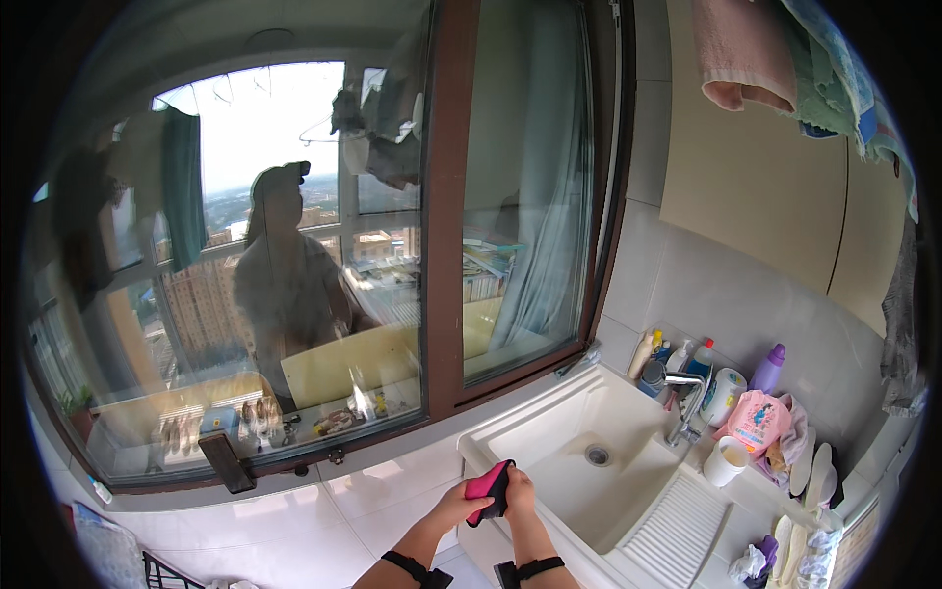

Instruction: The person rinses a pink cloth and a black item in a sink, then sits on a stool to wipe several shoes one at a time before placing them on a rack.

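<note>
Both my hands grip a small pink and black cloth item (487,489), perhaps a folded pouch or cloth; its exact kind is unclear. My left hand (456,506) holds its left side with the thumb across the front. At its right edge is my right hand (519,492), with the fingers curled around it. The item is held beside the left rim of a white laundry sink (508,471), above the floor. Black straps circle both wrists.
A chrome faucet (690,405) rises behind the basin, near several bottles and a pink bag (756,421). A white cup (726,461) stands beside the ribbed washboard (673,524). Towels (747,55) hang at upper right. A brown-framed window (445,221) fills the wall ahead.
</note>
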Demonstrator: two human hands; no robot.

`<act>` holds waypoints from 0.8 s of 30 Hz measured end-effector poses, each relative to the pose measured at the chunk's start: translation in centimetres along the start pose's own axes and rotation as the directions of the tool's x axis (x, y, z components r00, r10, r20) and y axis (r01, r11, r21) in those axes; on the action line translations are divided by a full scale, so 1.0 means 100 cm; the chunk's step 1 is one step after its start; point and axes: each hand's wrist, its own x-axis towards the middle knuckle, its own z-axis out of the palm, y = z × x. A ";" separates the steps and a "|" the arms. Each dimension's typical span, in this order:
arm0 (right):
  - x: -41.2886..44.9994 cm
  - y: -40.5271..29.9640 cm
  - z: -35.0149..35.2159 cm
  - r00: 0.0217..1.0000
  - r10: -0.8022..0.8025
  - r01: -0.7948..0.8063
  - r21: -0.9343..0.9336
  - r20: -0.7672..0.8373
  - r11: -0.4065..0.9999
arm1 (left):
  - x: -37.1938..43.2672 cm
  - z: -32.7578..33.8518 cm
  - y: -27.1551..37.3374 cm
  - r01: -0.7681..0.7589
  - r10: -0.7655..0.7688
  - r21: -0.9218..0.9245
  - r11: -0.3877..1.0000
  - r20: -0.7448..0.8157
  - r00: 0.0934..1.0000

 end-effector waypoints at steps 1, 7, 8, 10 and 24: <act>-0.002 0.003 0.005 1.000 0.009 -0.009 -0.010 0.003 1.000 | -0.006 -0.017 -0.005 0.060 -0.048 0.124 0.990 -0.094 0.994; -0.025 0.030 0.043 0.997 -0.026 0.057 -0.441 0.076 0.896 | -0.061 -0.123 -0.012 0.200 0.064 0.607 0.769 -0.385 0.921; -0.022 0.047 0.048 0.992 -0.065 0.114 -0.576 0.105 0.810 | -0.066 -0.141 -0.022 0.258 0.080 0.657 0.708 -0.438 0.896; -0.048 0.054 0.075 0.976 0.082 0.054 -0.585 0.203 0.809 | -0.095 -0.172 -0.030 0.219 0.293 0.734 0.643 -0.500 0.815; -0.169 0.155 0.209 0.210 0.725 -0.357 -0.639 0.656 0.681 | -0.273 -0.252 -0.016 0.114 -0.068 0.049 0.992 -0.555 0.829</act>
